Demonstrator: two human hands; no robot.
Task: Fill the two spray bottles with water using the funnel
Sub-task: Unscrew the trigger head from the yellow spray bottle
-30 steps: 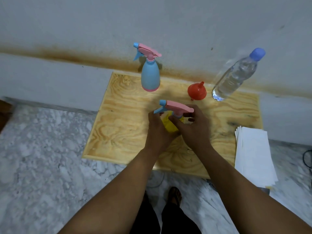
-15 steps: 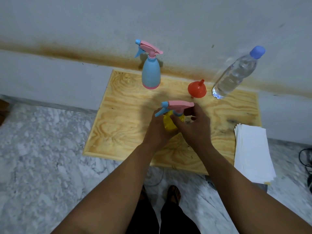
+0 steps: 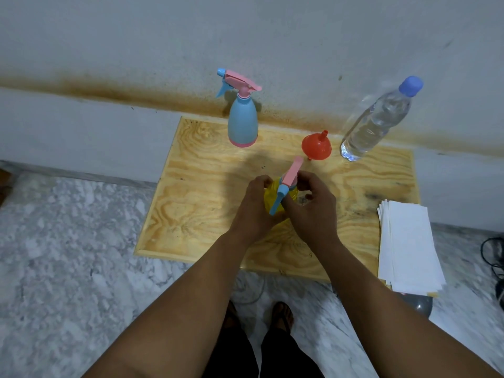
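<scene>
Blue spray bottle (image 3: 242, 124): it stands upright at the far left of your wooden board (image 3: 201, 214), close to the wall, with its pink-and-blue trigger head screwed on. The body is opaque, so you cannot tell what is inside.

Your left hand (image 3: 252, 208): its fingers are curled round the body of the yellow spray bottle (image 3: 271, 197), gripping it from the left side.

Yellow spray bottle: it sits near the middle of the board between your two hands. The plastic is see-through yellow, but your fingers cover most of it and no water level can be made out.

Trigger head (image 3: 287, 184): pink with a blue lever, it sits on the yellow bottle's neck. The lever end points toward you and the pink end points away toward the wall.

Your right hand (image 3: 309, 205): thumb and fingers pinch at the collar of the trigger head, on its right side.

Red funnel (image 3: 316, 145): it rests mouth down on the board, spout pointing up, just beyond your hands and apart from them.

Water bottle (image 3: 377, 121): clear plastic with a blue cap on, standing at the far right of the board beside the funnel, with clear water in it.

Stack of white paper (image 3: 407, 241): it lies at the board's right edge.
</scene>
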